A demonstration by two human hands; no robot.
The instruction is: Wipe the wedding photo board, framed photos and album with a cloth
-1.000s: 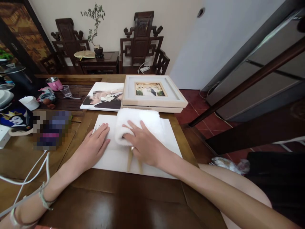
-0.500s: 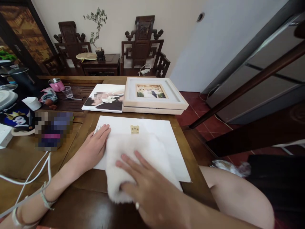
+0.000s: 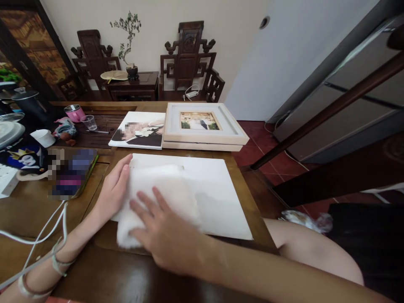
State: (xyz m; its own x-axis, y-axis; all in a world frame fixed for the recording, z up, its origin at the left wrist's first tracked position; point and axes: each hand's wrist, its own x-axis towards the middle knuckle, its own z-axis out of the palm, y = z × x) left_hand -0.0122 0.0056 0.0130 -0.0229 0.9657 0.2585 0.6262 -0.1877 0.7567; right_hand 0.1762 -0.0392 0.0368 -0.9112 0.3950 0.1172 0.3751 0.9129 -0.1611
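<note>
A white flat panel [image 3: 217, 189] lies on the wooden table [image 3: 104, 269] in front of me. A fluffy white cloth [image 3: 158, 189] covers the panel's left part and hangs over its near left corner. My right hand [image 3: 164, 235] presses flat on the cloth with fingers spread. My left hand [image 3: 113, 189] rests against the panel's left edge, fingers touching the cloth's side. The small brass hinge on the panel is hidden under the cloth.
Beyond the panel lie a framed photo in a pale frame [image 3: 203, 126] and an unframed photo print [image 3: 139, 130]. Cups [image 3: 74, 112], a white bowl [image 3: 42, 136] and clutter sit at the left. White cables [image 3: 41, 235] cross my left wrist. Carved chairs [image 3: 189, 63] stand behind.
My right hand slid the cloth from the panel's far middle toward me, then leftward over the left part. The hinge, seen half a second ago, is covered. My left hand shifted to the panel's edge.
</note>
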